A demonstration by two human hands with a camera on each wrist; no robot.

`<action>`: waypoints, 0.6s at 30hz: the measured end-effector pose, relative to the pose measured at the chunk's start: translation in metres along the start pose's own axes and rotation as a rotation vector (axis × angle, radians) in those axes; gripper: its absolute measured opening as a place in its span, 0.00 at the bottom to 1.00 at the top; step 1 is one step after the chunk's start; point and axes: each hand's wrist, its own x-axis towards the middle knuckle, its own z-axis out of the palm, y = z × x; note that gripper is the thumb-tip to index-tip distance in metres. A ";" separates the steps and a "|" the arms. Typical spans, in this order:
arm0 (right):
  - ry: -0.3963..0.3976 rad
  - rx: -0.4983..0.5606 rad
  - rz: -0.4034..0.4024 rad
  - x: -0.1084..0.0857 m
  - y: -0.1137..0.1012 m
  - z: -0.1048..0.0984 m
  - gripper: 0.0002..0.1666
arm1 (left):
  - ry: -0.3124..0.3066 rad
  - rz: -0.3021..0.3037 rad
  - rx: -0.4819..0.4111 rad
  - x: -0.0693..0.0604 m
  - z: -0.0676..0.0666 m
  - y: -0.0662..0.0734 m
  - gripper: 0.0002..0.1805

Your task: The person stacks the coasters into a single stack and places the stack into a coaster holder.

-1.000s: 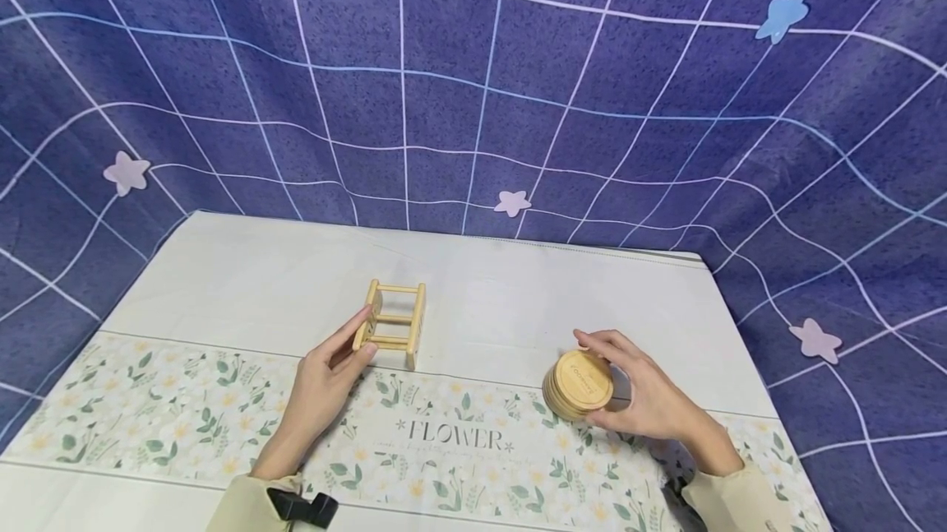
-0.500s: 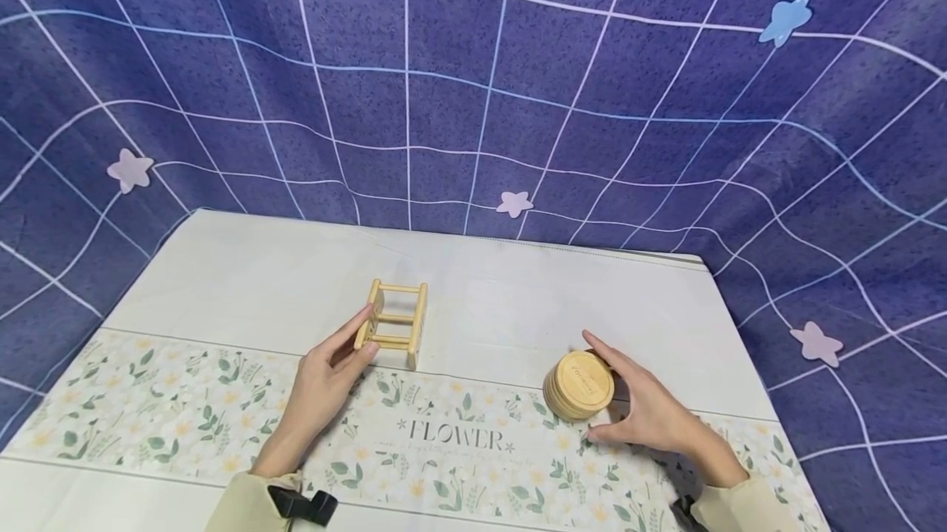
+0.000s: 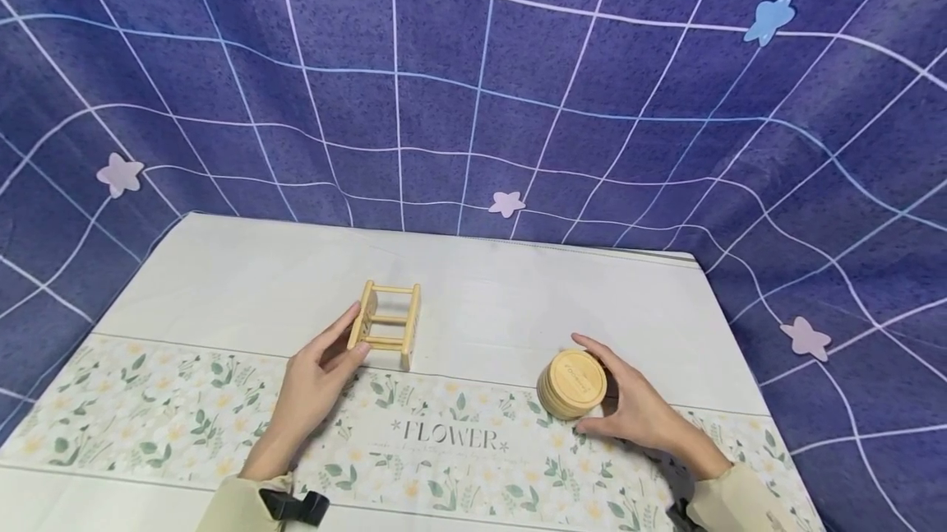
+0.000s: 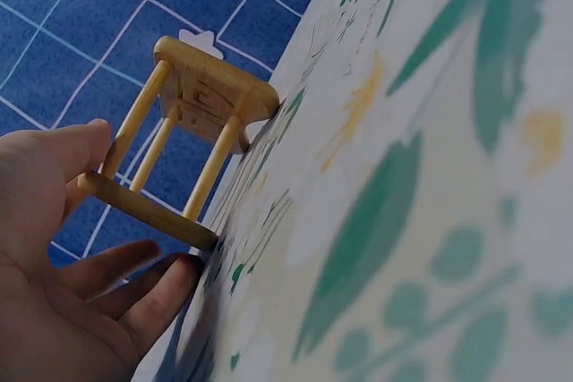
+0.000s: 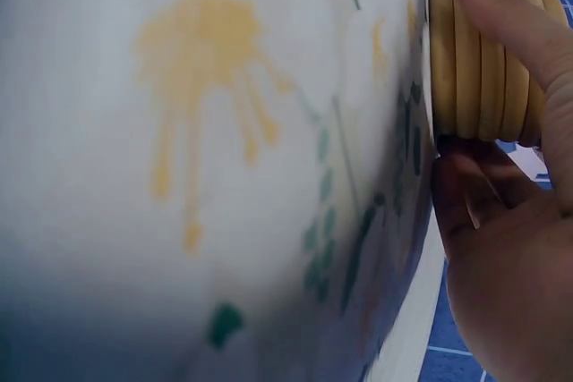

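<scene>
A small wooden rack (image 3: 411,326), two side panels joined by rods, stands on the table left of centre. At its left panel is my left hand (image 3: 314,388); in the left wrist view the thumb (image 4: 81,145) laps over a rod beside the panel, and the other fingers lie along its outer side. To the right, a stack of round wooden coasters (image 3: 575,380) with lettering on top stands on the cloth. My right hand (image 3: 639,409) is spread around the stack's right side, thumb and fingers apart, with a gap at the palm. The right wrist view shows the coasters' edges (image 5: 479,78) behind the thumb.
A white cloth (image 3: 473,285) with a floral band and the word FLOWER (image 3: 450,435) covers the table. Behind it and at both sides hangs a blue grid-patterned curtain (image 3: 436,121) with star shapes. Black straps (image 3: 296,507) circle the wrists.
My right hand has loosened from the coaster stack, its fingers spreading wider and drawing back to the right. My left hand stays at the rack. The head view has shifted slightly.
</scene>
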 end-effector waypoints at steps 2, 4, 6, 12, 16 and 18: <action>0.002 0.035 -0.002 0.001 0.002 0.001 0.72 | 0.027 0.033 0.048 -0.001 -0.001 0.001 0.37; 0.003 0.069 -0.007 0.001 0.004 0.001 0.69 | 0.084 0.076 0.108 -0.001 -0.002 0.006 0.38; 0.005 0.094 -0.007 0.001 0.005 0.001 0.67 | 0.159 0.134 0.155 -0.002 -0.002 0.011 0.39; 0.021 0.102 -0.051 0.002 0.009 0.001 0.65 | 0.305 0.339 0.200 -0.007 0.002 0.033 0.38; 0.030 0.109 -0.079 0.001 0.011 0.001 0.62 | 0.270 0.398 0.195 -0.012 0.012 0.045 0.36; 0.031 0.110 -0.086 0.001 0.012 0.002 0.60 | 0.236 0.423 0.191 -0.015 0.019 0.049 0.35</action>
